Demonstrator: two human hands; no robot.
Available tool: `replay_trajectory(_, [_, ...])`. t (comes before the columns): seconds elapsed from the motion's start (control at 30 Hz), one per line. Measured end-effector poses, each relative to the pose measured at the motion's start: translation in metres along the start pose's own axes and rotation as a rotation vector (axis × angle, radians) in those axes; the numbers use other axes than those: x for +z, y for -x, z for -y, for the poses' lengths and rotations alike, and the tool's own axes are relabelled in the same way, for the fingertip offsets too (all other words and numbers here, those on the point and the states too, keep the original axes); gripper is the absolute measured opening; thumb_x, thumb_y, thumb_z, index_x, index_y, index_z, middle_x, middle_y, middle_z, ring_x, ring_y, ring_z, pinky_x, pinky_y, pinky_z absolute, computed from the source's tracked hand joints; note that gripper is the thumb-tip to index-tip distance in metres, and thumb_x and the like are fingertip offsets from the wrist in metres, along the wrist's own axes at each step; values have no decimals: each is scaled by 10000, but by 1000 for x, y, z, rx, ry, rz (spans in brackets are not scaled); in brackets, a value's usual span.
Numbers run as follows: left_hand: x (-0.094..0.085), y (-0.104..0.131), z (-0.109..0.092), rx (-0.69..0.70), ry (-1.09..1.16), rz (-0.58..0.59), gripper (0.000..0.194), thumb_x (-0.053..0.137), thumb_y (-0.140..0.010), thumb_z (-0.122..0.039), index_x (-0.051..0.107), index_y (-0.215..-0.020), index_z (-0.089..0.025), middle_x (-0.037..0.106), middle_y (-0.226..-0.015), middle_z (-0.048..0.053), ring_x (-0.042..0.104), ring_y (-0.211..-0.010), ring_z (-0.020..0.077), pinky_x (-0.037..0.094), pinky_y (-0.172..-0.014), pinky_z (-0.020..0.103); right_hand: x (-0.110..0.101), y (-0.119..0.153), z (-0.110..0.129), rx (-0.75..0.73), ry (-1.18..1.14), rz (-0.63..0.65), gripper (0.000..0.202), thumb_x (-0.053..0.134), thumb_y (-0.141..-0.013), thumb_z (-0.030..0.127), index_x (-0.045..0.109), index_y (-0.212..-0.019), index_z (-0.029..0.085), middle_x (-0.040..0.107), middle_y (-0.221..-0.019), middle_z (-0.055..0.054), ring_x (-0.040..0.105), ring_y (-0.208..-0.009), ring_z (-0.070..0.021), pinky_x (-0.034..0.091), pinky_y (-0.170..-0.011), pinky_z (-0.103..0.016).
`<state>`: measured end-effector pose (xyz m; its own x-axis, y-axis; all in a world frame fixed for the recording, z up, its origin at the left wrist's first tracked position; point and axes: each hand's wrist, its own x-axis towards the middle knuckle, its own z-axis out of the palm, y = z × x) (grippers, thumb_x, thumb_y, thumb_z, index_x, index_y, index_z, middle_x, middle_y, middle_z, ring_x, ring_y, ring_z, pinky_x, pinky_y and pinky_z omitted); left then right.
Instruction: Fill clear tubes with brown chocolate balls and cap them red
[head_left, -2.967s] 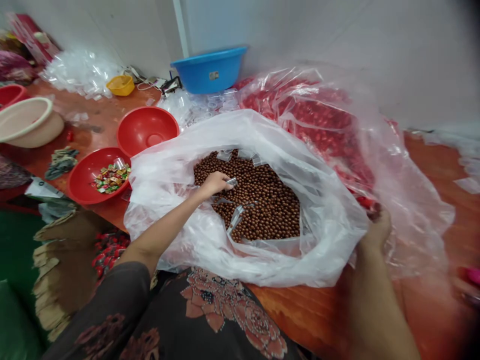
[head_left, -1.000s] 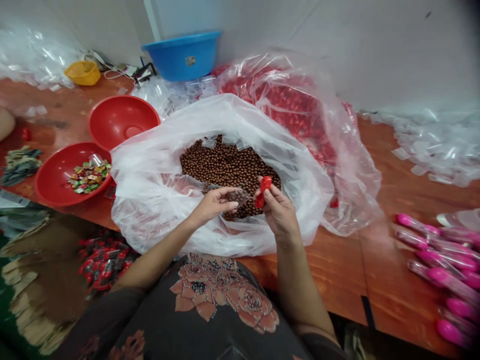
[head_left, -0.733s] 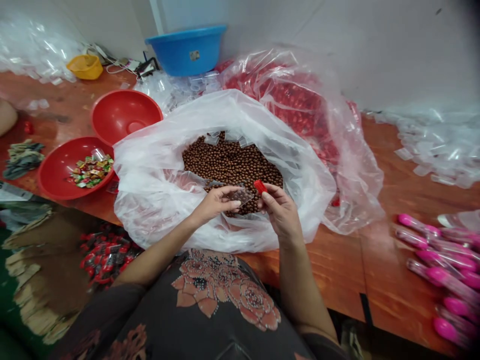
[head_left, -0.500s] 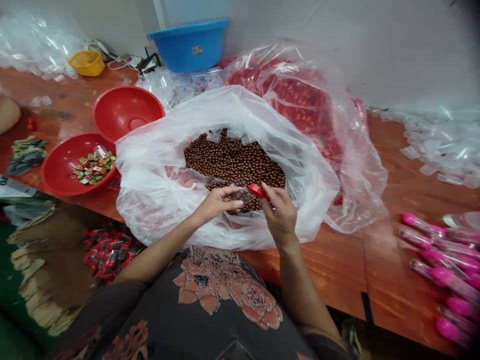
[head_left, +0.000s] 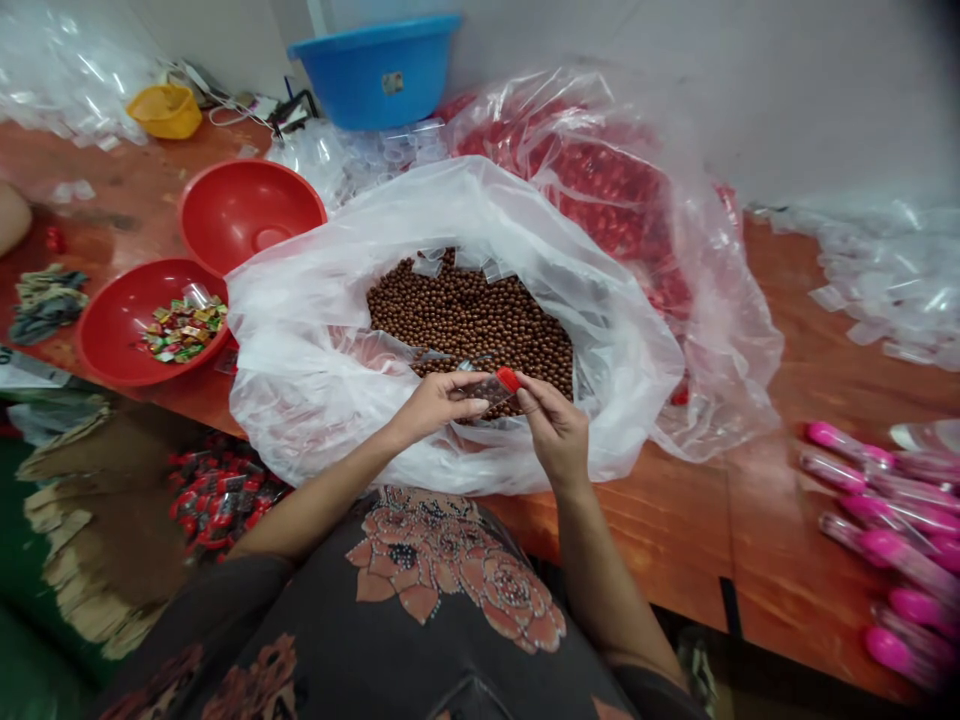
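Over a large white plastic bag [head_left: 300, 330] of small brown balls [head_left: 480, 315], my left hand [head_left: 442, 408] pinches a small transparent plastic container [head_left: 491, 392] between thumb and fingers. A red cap [head_left: 508, 379] sits at the container's right end, touching it. My right hand [head_left: 556, 425] grips that cap with thumb and fingertips. Whether the cap is fully seated I cannot tell. What the container holds is hard to make out against the balls behind it. Several transparent pieces lie on the balls at the far side.
Two red bowls stand left; the nearer bowl [head_left: 97, 335] holds wrapped sweets [head_left: 184, 328]. Behind are a blue basin [head_left: 375, 85] and a bag of red pieces [head_left: 592, 180]. Pink-capped tubes [head_left: 892, 520] lie right. Red-capped containers [head_left: 221, 500] fill a box [head_left: 112, 520] below left.
My right hand has moved slightly left, bringing the red cap against the container's end. The left hand stays nearly in place. The view has shifted a little.
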<state>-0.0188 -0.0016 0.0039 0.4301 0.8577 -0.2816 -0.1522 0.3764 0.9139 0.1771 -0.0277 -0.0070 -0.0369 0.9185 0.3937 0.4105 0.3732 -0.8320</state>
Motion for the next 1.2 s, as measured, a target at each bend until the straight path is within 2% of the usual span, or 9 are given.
replay_trajectory(0.17, [4,2,3,11,44,-51,505,795,-659,-238,682,-1141,-138,709,-944,60,631,-742,125,515,-732,287,-1,0,-4,-157,149,93,335,538,-938,256,587,-1269,270,672,-1184,-51,631,-1093,-190,524,-966,-418])
replay_trajectory(0.3, [14,3,3,42,103,-84,519,812,-655,-273,652,-1132,-144,695,-1006,71,639,-803,136,519,-758,284,4,-3,-3,-300,371,96,675,703,-813,379,416,-1392,185,602,-1237,-148,581,-1133,-273,516,-946,-478])
replay_trajectory(0.4, [22,0,2,16,189,-95,462,731,-748,-471,630,-1055,-141,686,-907,66,640,-783,143,522,-714,269,10,-5,-2,-328,384,93,663,712,-799,379,415,-1359,185,606,-1169,-138,588,-1070,-260,532,-905,-454])
replay_trajectory(0.5, [31,-5,4,-126,291,-76,615,425,-847,-715,606,-915,-132,635,-686,58,613,-609,150,499,-558,261,16,-4,-1,-351,357,132,642,705,-791,374,424,-1342,200,591,-1181,-132,575,-1084,-265,528,-910,-462])
replay_trajectory(0.6, [38,-8,7,-158,322,-110,554,350,-901,-647,559,-794,-146,526,-511,10,494,-422,113,386,-416,212,23,-1,0,-346,322,132,655,707,-778,367,423,-1350,221,578,-1229,-130,565,-1127,-275,515,-940,-480])
replay_trajectory(0.7, [42,-6,9,-82,382,-155,354,382,-921,-466,563,-901,-163,469,-460,-36,405,-354,95,311,-374,185,27,2,2,-338,281,142,628,713,-768,354,456,-1326,227,574,-1256,-133,563,-1153,-278,504,-965,-483])
replay_trajectory(0.9, [33,-1,3,-125,480,-125,415,336,-917,-419,518,-1168,-145,541,-535,-14,492,-429,126,420,-444,214,15,0,2,2,-39,322,647,742,-757,396,472,-1331,262,595,-1243,-91,588,-1124,-239,511,-960,-446])
replay_trajectory(1.07, [25,1,-1,-153,404,-51,492,354,-924,-471,429,-1305,-169,579,-585,-12,532,-462,145,487,-479,260,13,-4,-5,516,-461,64,330,652,-834,453,588,-1086,250,673,-858,-6,652,-754,-148,564,-673,-296])
replay_trajectory(1.2, [28,2,-1,-162,320,-1,500,331,-938,-538,487,-1251,-182,560,-566,-20,507,-428,129,467,-453,241,17,-6,0,461,-385,54,395,638,-851,446,598,-1204,273,686,-1061,-31,658,-917,-172,561,-828,-362])
